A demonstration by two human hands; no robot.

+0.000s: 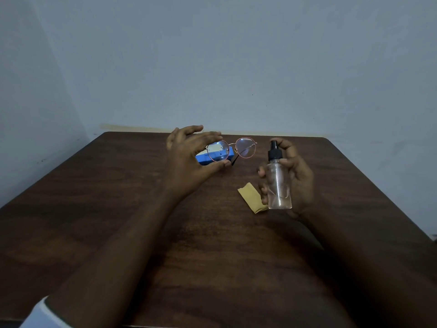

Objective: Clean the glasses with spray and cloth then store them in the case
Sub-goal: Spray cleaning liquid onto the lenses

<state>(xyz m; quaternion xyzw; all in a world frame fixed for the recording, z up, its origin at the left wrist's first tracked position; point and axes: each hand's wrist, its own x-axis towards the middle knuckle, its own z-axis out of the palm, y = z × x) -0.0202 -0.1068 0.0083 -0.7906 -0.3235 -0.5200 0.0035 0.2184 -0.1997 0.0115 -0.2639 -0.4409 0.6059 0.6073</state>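
Two round lenses in a thin pinkish metal frame made up the glasses (246, 147), which were held up over the far middle of the table, facing the camera and roughly level; the left hand (189, 157) pinched them at one lens, its fingers (208, 136) curved over the top of that rim and its thumb (220, 165) pressed under the bottom of it, while the other lens stuck out free toward the right; a dark temple tip hung down just below the bridge; near them on the right, but apart, the spray bottle (279, 183) stood upright in the air, a clear plastic one with a black pump cap (275, 151) and little liquid that could be made out; the right hand (300, 181) was wrapped round its body, fingertips showing on the left side of it and the index finger (285, 143) bent up beside the top of the cap; whether that finger touched the nozzle could not be told; the yellow cloth (250, 197) lay folded on the wood just beside and below this hand, partly hidden behind the bottle's base; the blue case (205, 159) lay on the table behind the left hand, seen partly through the pinched lens, and whether it was open could not be told; all of this was on a dark brown wooden table (189, 245) against a pale blue-grey wall (236, 55); a white sleeve (40, 311) showed at the lower left edge
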